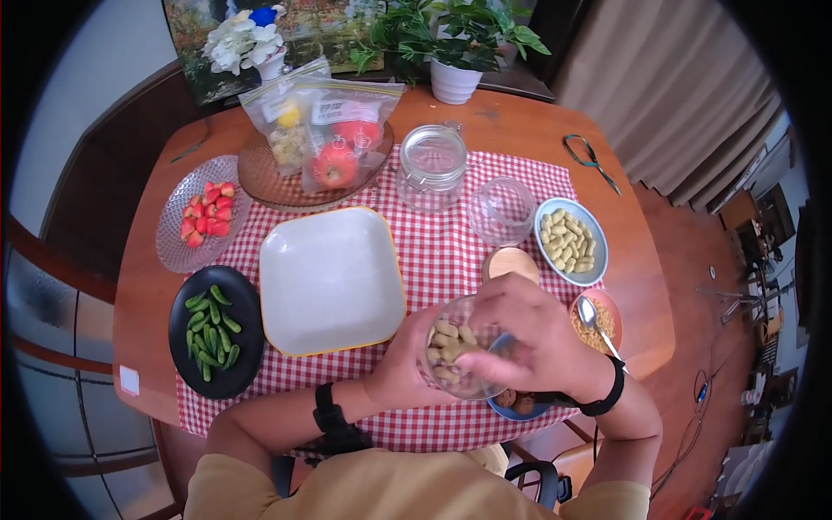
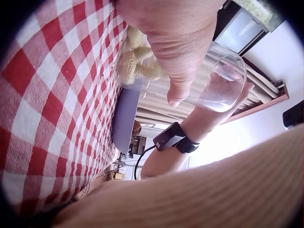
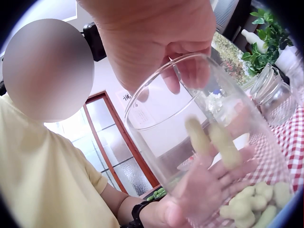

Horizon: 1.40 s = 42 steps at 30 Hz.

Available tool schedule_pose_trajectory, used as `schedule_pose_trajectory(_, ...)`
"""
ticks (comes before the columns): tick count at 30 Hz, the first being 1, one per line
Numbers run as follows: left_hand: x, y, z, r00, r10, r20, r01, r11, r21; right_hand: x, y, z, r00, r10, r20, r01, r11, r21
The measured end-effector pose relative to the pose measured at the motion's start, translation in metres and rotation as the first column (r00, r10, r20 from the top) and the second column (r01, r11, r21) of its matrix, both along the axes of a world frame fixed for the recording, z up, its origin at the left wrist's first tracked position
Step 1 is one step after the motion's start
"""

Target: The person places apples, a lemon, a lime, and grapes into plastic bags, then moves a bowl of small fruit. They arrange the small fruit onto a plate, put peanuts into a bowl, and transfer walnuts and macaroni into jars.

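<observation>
My left hand (image 1: 407, 364) (image 2: 173, 38) (image 3: 204, 194) grips the side of a tilted clear glass jar (image 1: 478, 393) (image 2: 223, 102) (image 3: 156, 137), its thumb along the glass in the left wrist view. My right hand (image 1: 537, 338) (image 2: 225, 92) (image 3: 156, 33) is over the jar's mouth, fingers loosely bent at the rim and holding nothing visible. Two blurred peanuts (image 3: 225, 147) hang in mid-air inside the jar, below those fingers. More unshelled peanuts (image 1: 446, 342) (image 2: 133, 64) (image 3: 251, 204) lie at the jar's bottom.
A white square dish (image 1: 334, 277) stands left of the jar, cucumbers (image 1: 212, 329) and strawberries (image 1: 208, 212) beyond. Behind are a lidded jar (image 1: 432, 178), a glass cup (image 1: 503, 211), and a wooden lid (image 1: 510, 263). A peanut bowl (image 1: 568, 241) and spoon (image 1: 589, 314) are at right; a blue bowl (image 1: 520, 413) is partly hidden.
</observation>
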<state>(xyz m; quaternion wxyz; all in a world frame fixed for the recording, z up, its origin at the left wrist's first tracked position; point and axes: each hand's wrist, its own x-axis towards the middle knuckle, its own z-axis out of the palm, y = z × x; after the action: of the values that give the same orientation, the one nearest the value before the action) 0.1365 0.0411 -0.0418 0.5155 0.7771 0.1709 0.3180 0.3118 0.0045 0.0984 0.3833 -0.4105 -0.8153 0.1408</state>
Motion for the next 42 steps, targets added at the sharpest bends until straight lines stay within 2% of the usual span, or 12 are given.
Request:
schedule_pose_trajectory(2,0.0,0.001,-0.002,0.999,-0.028,0.016,0.029,0.999,-0.014,0.015,0.001,0.005,0.999,-0.033,-0.023,0.033,0.999,0.001)
schedule_pose_trajectory(4,0.0,0.002,-0.005,0.998,-0.059,0.03,0.06,0.998,-0.029,0.039,0.007,-0.003,0.969,-0.247,-0.03,0.248,0.968,0.047)
schedule_pose_trajectory(7,0.0,0.003,-0.009,0.995,-0.09,0.04,0.092,0.995,-0.039,0.079,0.025,-0.021,0.824,-0.566,-0.006,0.561,0.818,-0.129)
schedule_pose_trajectory(9,-0.001,0.003,-0.012,0.994,-0.096,0.044,0.097,0.995,-0.037,0.113,0.034,-0.048,0.764,-0.645,0.02,0.639,0.753,-0.157)
schedule_pose_trajectory(11,-0.002,0.002,-0.015,0.995,-0.088,0.05,0.09,0.995,-0.035,0.145,0.041,-0.076,0.658,-0.716,0.233,0.735,0.678,0.007)
schedule_pose_trajectory(15,-0.004,-0.002,-0.019,0.998,-0.036,0.05,0.037,0.999,-0.026,0.15,0.041,-0.1,0.574,-0.707,0.414,0.743,0.662,0.1)
schedule_pose_trajectory(20,-0.006,-0.008,-0.021,0.999,0.018,0.039,-0.017,0.999,-0.038,0.148,0.045,-0.107,0.657,-0.662,0.36,0.727,0.683,-0.071)
schedule_pose_trajectory(22,-0.005,-0.01,-0.005,0.987,0.142,0.078,-0.137,0.988,-0.068,0.149,0.047,-0.108,0.684,-0.658,0.315,0.722,0.673,-0.162)
schedule_pose_trajectory(28,-0.007,-0.012,-0.004,0.987,0.131,0.089,-0.126,0.99,-0.061,0.151,0.047,-0.112,0.724,-0.611,0.321,0.673,0.727,-0.133)
schedule_pose_trajectory(32,-0.005,-0.016,-0.019,0.984,0.093,0.15,-0.062,0.977,-0.204,0.148,0.046,-0.114,0.756,-0.577,0.309,0.633,0.764,-0.125)
schedule_pose_trajectory(35,-0.011,-0.014,-0.006,0.995,0.099,0.015,-0.099,0.995,-0.015,0.146,0.046,-0.111,0.751,-0.568,0.336,0.639,0.754,-0.155)
schedule_pose_trajectory(42,-0.01,-0.013,0.0,0.99,0.134,0.038,-0.136,0.989,0.065,0.14,0.048,-0.105,0.69,-0.637,0.343,0.707,0.695,-0.132)
